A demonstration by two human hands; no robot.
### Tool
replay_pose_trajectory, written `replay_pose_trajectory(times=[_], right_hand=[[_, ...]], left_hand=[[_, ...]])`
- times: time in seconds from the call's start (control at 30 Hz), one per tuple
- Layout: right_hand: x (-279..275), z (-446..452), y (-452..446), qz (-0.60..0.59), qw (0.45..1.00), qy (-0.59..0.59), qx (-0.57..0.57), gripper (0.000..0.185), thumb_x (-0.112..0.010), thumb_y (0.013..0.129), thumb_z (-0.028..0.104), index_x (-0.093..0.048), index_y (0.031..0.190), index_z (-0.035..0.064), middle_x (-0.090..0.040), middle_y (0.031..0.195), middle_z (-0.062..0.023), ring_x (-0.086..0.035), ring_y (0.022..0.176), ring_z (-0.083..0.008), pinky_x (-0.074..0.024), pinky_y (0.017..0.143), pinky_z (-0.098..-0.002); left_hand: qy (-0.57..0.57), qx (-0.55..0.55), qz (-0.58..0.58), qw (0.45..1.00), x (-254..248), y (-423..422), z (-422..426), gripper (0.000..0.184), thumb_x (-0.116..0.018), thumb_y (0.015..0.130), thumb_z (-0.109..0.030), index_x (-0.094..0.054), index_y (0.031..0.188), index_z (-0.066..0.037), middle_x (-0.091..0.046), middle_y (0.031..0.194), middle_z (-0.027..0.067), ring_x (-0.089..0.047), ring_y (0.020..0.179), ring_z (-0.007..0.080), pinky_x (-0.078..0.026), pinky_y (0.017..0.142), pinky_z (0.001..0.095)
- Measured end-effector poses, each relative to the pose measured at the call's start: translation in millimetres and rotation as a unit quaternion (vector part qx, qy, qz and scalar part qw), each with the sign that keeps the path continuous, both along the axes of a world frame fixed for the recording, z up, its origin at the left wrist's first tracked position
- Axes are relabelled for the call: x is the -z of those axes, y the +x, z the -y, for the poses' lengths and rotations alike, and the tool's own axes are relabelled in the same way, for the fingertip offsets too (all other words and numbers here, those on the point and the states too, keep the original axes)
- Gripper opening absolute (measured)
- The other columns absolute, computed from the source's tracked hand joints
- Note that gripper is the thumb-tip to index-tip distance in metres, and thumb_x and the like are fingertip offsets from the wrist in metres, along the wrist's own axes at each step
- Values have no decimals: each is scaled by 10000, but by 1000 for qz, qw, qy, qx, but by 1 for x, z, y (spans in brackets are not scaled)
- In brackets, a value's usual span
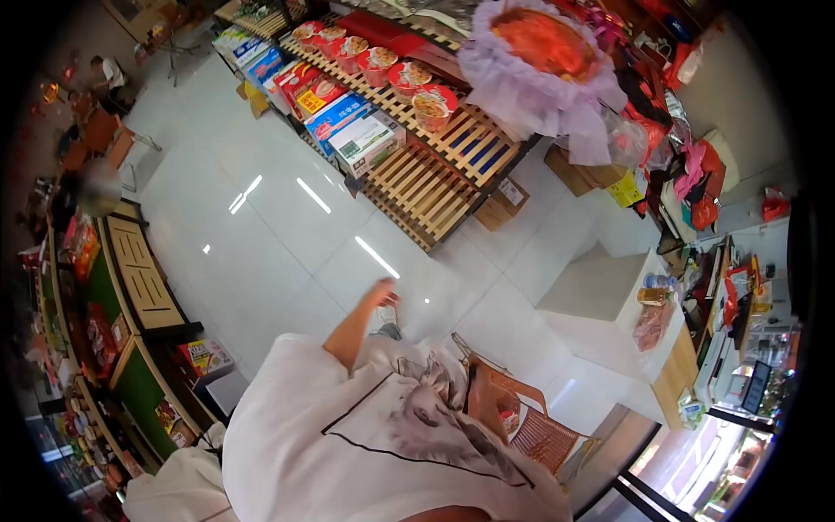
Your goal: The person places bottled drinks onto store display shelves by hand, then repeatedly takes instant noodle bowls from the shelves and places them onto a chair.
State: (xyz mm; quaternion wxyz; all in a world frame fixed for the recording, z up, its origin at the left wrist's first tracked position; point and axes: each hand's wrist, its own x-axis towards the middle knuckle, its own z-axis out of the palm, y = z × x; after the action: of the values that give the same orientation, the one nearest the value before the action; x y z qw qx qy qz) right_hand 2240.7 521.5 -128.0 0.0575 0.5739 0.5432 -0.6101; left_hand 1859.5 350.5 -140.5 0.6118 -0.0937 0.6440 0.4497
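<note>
My left hand (383,294) reaches out past the front of my white printed shirt (417,426). It hangs over the pale tiled floor, fingers loosely bent and apart, with nothing seen in it. A shoe shows just below it. I cannot make out my right hand. To the right of my shirt stands a brown slatted chair (544,439), partly covered by my body. A small red and white item (508,416) shows at the chair; its kind is unclear.
Ahead, a slatted wooden shelf (417,191) bears red instant noodle bowls (433,106) and boxes (361,139). A purple tulle-trimmed basket (539,52) stands at its end. A white counter (600,304) is on the right, with goods shelves (130,348) on the left. A person (111,76) is far off.
</note>
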Motion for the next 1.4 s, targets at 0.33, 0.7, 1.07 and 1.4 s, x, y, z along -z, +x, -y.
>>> replay_pose_trajectory(times=[0.33,0.7,1.07,1.4], right_hand=[[-63,-83,-316,-125,985,-39,-112,375,-507,849,283,-507,1160,73,-634,891,-94,-608,686,-164,-494,583,-273],[-154,-157,-542,-173,983,58,20,458,-519,859,363,-505,1102,-25,-613,886,-100,-596,658,-157,-483,529,-275],[-107,-191,-634,-145,951,267,60,419,-545,852,373,-491,1159,94,-576,714,-35,-532,562,-93,-440,476,-244],[-188,-77,-547,-239,918,108,298,504,-602,805,454,-499,998,0,-578,867,-100,-563,786,-151,-453,662,-281]], left_hand=[[-54,-183,-58,980,-14,-131,87,506,-464,843,-396,-390,1297,-185,-487,1220,49,-529,956,257,-444,752,382],[202,-136,-304,921,-129,-269,-208,524,-556,835,-366,-447,1232,-41,-515,1115,91,-498,984,197,-418,829,303],[142,16,-377,915,-106,-368,-291,693,-588,824,-380,-298,1303,28,-428,1250,201,-444,1111,266,-349,930,326],[311,55,-97,944,-170,-318,-227,683,-589,835,-111,-178,1381,-111,-364,1328,123,-449,1132,236,-404,926,356]])
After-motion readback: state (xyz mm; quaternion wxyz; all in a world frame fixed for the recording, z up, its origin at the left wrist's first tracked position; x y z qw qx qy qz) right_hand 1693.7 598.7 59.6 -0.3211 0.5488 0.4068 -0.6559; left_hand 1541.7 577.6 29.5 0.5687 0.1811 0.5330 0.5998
